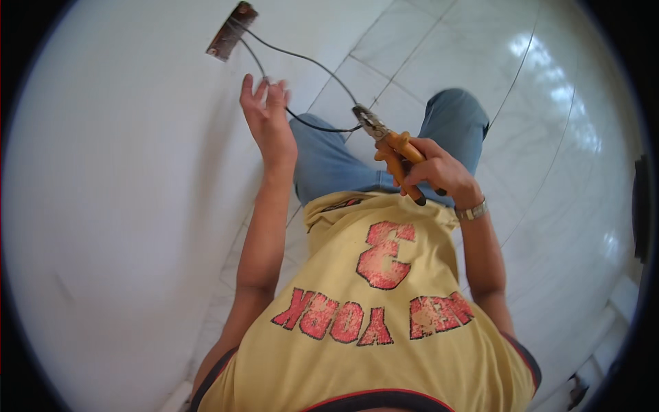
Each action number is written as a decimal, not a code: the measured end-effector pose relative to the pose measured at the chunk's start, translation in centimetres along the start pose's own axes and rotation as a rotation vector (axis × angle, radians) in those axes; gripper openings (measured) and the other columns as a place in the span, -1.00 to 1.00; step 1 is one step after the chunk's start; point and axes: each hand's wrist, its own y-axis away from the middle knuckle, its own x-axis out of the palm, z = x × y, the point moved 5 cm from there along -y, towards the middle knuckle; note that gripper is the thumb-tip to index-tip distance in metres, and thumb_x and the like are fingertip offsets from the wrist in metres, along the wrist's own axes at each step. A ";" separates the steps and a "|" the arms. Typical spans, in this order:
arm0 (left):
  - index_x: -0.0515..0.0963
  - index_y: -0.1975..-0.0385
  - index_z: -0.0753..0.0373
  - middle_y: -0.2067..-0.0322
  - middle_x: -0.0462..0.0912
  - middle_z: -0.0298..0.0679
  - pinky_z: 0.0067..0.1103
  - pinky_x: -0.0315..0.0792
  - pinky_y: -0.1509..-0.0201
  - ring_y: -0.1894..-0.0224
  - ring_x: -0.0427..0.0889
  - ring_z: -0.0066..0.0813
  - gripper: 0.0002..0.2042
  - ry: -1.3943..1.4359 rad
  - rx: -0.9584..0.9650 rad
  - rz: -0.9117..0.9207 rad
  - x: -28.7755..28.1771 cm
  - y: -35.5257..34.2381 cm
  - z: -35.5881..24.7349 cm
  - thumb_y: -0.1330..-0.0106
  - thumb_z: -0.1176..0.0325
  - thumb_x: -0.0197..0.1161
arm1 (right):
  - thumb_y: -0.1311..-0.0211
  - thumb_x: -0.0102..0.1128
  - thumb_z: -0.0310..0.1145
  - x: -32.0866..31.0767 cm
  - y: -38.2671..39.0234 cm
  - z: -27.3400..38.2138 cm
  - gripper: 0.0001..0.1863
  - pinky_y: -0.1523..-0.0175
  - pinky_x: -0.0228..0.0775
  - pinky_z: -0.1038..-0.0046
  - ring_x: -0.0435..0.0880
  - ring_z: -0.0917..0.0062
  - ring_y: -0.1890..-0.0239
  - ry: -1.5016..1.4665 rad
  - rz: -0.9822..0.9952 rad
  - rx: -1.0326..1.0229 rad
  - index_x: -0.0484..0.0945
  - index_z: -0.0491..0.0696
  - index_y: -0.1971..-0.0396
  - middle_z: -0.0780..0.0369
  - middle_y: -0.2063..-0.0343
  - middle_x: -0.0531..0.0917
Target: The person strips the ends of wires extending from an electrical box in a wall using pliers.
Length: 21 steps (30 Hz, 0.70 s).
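Note:
My right hand (439, 172) is wrapped round the orange handles of a pair of combination pliers (395, 147), held in front of my lap. The pliers' metal jaws point up and left, where two dark wires (319, 63) come together. I cannot make out whether the jaws grip the wire ends. Those wires lead from a small rectangular wall box (232, 31) at the upper left. My left hand (271, 123) is raised beside the lower wire, fingers apart and partly blurred. That wire passes behind its fingertips, and whether they touch it is unclear.
A white wall (123, 172) fills the left side, with the brown, worn-looking box set in it. Pale tiles (542, 158) cover the floor on the right. My knees in blue jeans (456, 113) are bent below the wires. A dark object (642, 206) stands at the right rim.

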 end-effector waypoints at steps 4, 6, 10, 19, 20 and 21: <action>0.09 -0.39 0.24 -0.22 0.35 0.00 -0.12 0.33 -0.39 -0.24 0.42 -0.13 -0.24 0.299 -0.309 0.212 1.1 -2.3 0.5 -0.47 -0.29 -0.09 | 0.16 0.12 -0.55 2.1 -1.5 -3.7 -0.45 0.23 0.47 0.54 0.59 0.52 0.39 -0.079 0.172 0.067 0.53 -0.22 0.00 0.25 0.45 0.57; 0.19 -0.33 0.25 -0.07 0.45 -0.09 -0.13 0.38 -0.34 -0.08 0.50 -0.22 -0.27 0.330 -0.268 0.170 1.4 -4.0 0.5 -0.47 -0.30 -0.12 | 0.16 0.13 -0.54 2.7 -1.9 -4.4 -0.43 0.23 0.48 0.52 0.63 0.53 0.35 -0.124 0.254 0.071 0.53 -0.16 -0.03 0.22 0.40 0.61; 0.38 -0.06 0.25 0.49 0.43 -0.33 -0.27 0.56 -0.02 0.48 0.43 -0.50 -0.50 0.085 -0.132 -0.005 1.0 -7.0 1.9 -0.59 -0.12 -0.20 | 0.11 0.13 -0.55 2.3 -2.3 -4.9 -0.45 0.22 0.51 0.52 0.66 0.50 0.31 -0.226 0.200 0.051 0.52 -0.17 -0.05 0.19 0.33 0.63; 0.31 -0.06 0.24 0.48 0.42 -0.31 -0.30 0.59 0.06 0.47 0.48 -0.46 -0.66 0.042 -0.016 -0.043 3.4 -7.3 2.8 -0.61 0.07 -0.12 | 0.06 0.00 -0.69 0.0 -4.3 -1.4 -0.33 0.05 0.65 0.30 0.69 0.33 0.20 -0.564 0.028 -0.055 0.39 -0.23 -0.22 0.08 0.20 0.61; 0.31 -0.07 0.24 0.43 0.45 -0.30 -0.28 0.59 0.02 0.41 0.53 -0.41 -0.65 0.050 -0.044 -0.048 3.2 -7.6 3.1 -0.61 0.06 -0.10 | 0.03 0.00 -0.69 0.3 -4.6 -0.9 -0.33 0.06 0.65 0.28 0.69 0.33 0.20 -0.565 0.017 -0.059 0.38 -0.23 -0.23 0.07 0.18 0.60; 0.31 -0.08 0.23 0.39 0.48 -0.28 -0.27 0.58 -0.02 0.34 0.58 -0.37 -0.65 0.058 -0.071 -0.054 2.9 -7.8 3.2 -0.60 0.06 -0.08 | 0.01 0.00 -0.68 0.7 -4.9 -0.2 -0.33 0.07 0.66 0.27 0.69 0.32 0.20 -0.564 0.006 -0.062 0.36 -0.23 -0.24 0.07 0.17 0.60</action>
